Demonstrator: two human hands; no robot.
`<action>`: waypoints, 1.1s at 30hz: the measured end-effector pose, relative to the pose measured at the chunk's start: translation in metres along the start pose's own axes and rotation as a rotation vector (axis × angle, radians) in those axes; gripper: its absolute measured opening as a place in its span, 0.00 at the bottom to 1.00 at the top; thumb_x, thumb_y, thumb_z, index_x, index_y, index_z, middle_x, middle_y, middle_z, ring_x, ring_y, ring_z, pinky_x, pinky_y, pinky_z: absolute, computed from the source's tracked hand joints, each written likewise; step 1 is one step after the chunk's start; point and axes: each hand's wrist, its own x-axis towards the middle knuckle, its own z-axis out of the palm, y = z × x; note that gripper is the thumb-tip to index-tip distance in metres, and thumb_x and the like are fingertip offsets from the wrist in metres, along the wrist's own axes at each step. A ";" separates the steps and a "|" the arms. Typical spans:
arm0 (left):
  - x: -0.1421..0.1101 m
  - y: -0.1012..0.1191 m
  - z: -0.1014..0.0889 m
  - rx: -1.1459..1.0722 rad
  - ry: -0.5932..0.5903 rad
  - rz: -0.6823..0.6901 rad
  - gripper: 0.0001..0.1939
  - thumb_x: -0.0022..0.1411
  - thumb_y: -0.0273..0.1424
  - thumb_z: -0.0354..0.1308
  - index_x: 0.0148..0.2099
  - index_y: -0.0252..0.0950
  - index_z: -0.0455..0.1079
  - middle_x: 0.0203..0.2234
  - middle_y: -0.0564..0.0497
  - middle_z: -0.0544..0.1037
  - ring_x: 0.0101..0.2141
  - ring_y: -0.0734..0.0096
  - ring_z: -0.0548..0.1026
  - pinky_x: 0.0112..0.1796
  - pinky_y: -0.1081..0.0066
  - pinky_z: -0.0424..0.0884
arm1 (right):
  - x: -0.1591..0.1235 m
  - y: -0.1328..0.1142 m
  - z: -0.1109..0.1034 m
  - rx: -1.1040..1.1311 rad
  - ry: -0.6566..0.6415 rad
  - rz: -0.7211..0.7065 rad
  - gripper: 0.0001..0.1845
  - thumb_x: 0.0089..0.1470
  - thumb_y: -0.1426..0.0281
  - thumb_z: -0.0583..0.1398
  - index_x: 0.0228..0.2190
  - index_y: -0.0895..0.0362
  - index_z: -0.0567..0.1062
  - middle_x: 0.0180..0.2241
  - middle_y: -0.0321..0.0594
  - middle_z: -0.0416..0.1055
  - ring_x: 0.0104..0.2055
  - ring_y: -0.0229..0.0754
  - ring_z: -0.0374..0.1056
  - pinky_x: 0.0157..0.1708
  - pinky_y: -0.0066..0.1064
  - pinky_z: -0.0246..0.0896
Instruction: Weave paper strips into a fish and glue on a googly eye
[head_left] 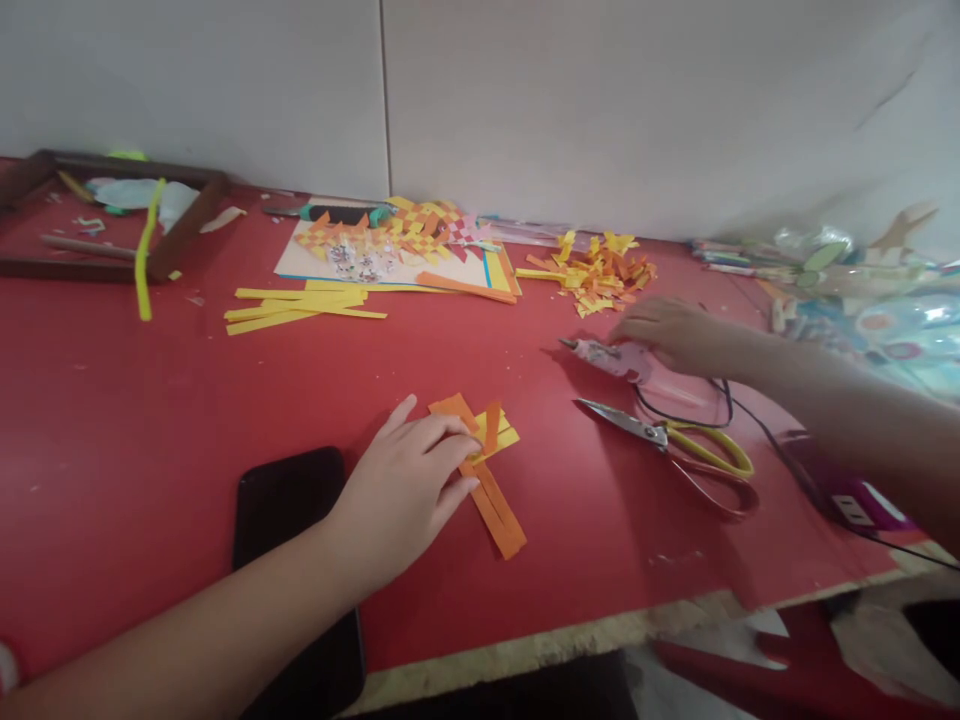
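Observation:
My left hand lies flat on the red table, fingers stretched out, pressing down a small weave of orange and yellow paper strips. My right hand reaches to the right, its fingers curled over the back of a pink hot glue gun lying on the table with its nozzle pointing left. Scissors with yellow handles lie just in front of the glue gun.
A black phone lies under my left forearm. Loose yellow strips, a woven paper sheet and a pile of scraps lie farther back. A wooden frame sits at back left; craft clutter at right. A black cord trails right.

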 end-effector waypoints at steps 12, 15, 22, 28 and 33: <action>-0.001 0.001 0.001 0.042 0.003 0.029 0.09 0.66 0.27 0.55 0.47 0.36 0.73 0.44 0.44 0.78 0.46 0.57 0.77 0.57 0.37 0.61 | -0.034 -0.112 0.007 0.267 0.134 -0.074 0.15 0.59 0.67 0.59 0.48 0.53 0.73 0.46 0.46 0.75 0.50 0.50 0.70 0.50 0.44 0.64; -0.002 0.001 0.000 0.039 -0.004 0.014 0.10 0.67 0.27 0.53 0.48 0.36 0.74 0.46 0.44 0.78 0.47 0.56 0.77 0.57 0.36 0.60 | -0.039 -0.153 0.029 0.499 -0.017 -0.166 0.22 0.57 0.61 0.64 0.52 0.51 0.71 0.50 0.45 0.74 0.51 0.48 0.70 0.50 0.41 0.67; -0.003 0.002 -0.002 0.042 -0.042 -0.003 0.12 0.68 0.28 0.53 0.50 0.38 0.74 0.48 0.46 0.78 0.48 0.57 0.76 0.59 0.40 0.56 | -0.037 -0.161 0.059 0.563 0.228 -0.431 0.07 0.60 0.73 0.61 0.40 0.53 0.78 0.35 0.40 0.75 0.38 0.40 0.67 0.42 0.36 0.64; -0.002 0.002 -0.001 0.031 -0.036 -0.010 0.12 0.69 0.29 0.53 0.52 0.38 0.73 0.49 0.48 0.80 0.51 0.58 0.74 0.61 0.42 0.51 | -0.042 -0.164 0.061 0.497 0.235 -0.523 0.11 0.55 0.79 0.58 0.38 0.55 0.76 0.42 0.40 0.79 0.49 0.45 0.69 0.49 0.41 0.63; 0.000 0.002 -0.001 0.024 -0.033 -0.018 0.12 0.69 0.31 0.53 0.51 0.39 0.74 0.49 0.49 0.79 0.51 0.59 0.74 0.61 0.43 0.50 | -0.044 -0.165 0.063 0.501 0.245 -0.562 0.11 0.53 0.77 0.59 0.39 0.57 0.76 0.43 0.43 0.79 0.49 0.47 0.70 0.49 0.40 0.65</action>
